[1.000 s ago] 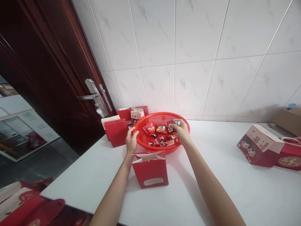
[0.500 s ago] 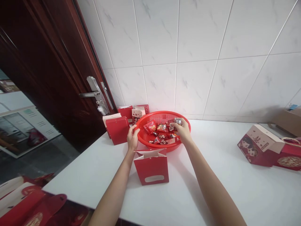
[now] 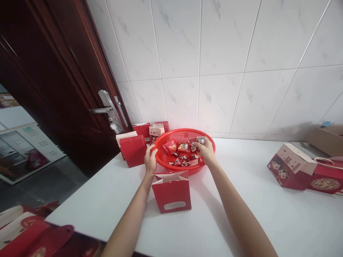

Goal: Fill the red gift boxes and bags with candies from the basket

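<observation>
A red plastic basket (image 3: 184,131) with perforated walls sits on the white table (image 3: 214,228). Several wrapped sweets lie in it, among them a red packet (image 3: 170,146). My left hand (image 3: 150,159) grips the basket's left rim between thumb and fingers. Over the basket's right side, my right hand (image 3: 207,149) is closed on a small silver-wrapped sweet (image 3: 200,140); its exact kind is too small to tell. Directly in front of the basket stands an upright red paper bag (image 3: 173,192), its top open. I cannot see what is inside the bag.
Several red and pink gift boxes (image 3: 133,151) stand at the back left. To the right lie a pink-and-red box (image 3: 291,167), a red bag with a rope handle (image 3: 327,178) and a cardboard box (image 3: 328,137). More red bags (image 3: 34,235) are low at left. A dark door (image 3: 66,71) borders the table.
The view has shifted slightly. My right hand and the silver-wrapped sweet stay over the basket's right side, and my left hand keeps its hold on the rim.
</observation>
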A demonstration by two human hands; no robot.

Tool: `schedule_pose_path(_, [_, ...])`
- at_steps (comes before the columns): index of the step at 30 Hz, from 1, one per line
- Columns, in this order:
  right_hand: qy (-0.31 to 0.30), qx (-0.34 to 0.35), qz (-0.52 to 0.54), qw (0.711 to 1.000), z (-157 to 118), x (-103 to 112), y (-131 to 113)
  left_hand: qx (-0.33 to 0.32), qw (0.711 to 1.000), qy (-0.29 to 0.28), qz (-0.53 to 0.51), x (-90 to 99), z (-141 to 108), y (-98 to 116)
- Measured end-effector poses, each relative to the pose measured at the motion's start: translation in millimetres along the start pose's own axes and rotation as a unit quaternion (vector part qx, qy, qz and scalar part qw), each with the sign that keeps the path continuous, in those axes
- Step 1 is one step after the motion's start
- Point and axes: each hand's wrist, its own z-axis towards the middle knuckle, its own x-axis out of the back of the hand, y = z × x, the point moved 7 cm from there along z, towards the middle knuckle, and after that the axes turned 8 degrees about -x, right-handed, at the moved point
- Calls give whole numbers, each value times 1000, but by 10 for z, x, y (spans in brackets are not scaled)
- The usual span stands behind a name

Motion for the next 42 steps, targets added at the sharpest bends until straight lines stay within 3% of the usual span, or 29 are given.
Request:
schedule_pose_path(14, [13, 27, -31, 999, -43, -14, -6, 10, 999, 32, -29, -15, -142, 84])
schedule_pose_path(24, [-4, -32, 5, 999, -72, 40, -57, -16, 1000, 12, 12, -5, -128, 57])
schedule_pose_path(33, [8, -31, 36, 999, -84, 262, -220, -26, 993, -111, 16, -306, -235, 197])
schedule_pose_path(42, [10, -38, -1, 999, -10, 405, -216, 6, 961, -261, 87, -281, -149, 299])
